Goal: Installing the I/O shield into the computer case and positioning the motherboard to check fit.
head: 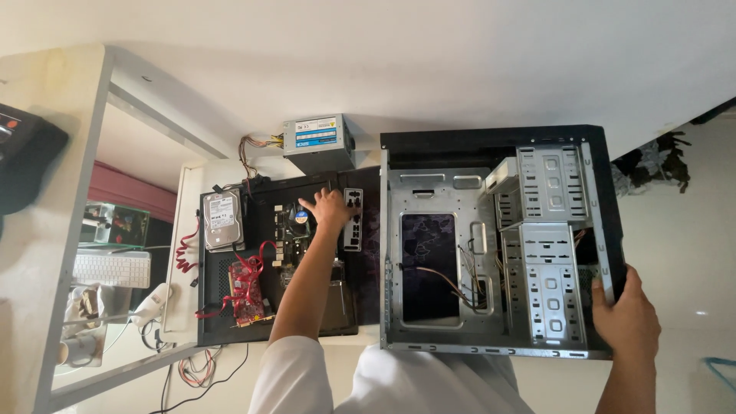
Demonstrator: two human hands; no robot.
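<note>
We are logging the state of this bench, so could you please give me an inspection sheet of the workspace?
Surface: dark mat on a pale table, carrying the parts.
Job's things: motherboard under the left hand; open, empty computer case lying on its side, steadied by the right hand.
Clutter: hard drive, red graphics card, power supply at the far edge.
Grippers: left hand rests on the motherboard, fingers spread; right hand grips the case's near right corner.
Cables: red data cables by the drive; power supply wire bundle; loose wires inside the case.
Surroundings: white keyboard at the left of the view; white wall behind.
</note>
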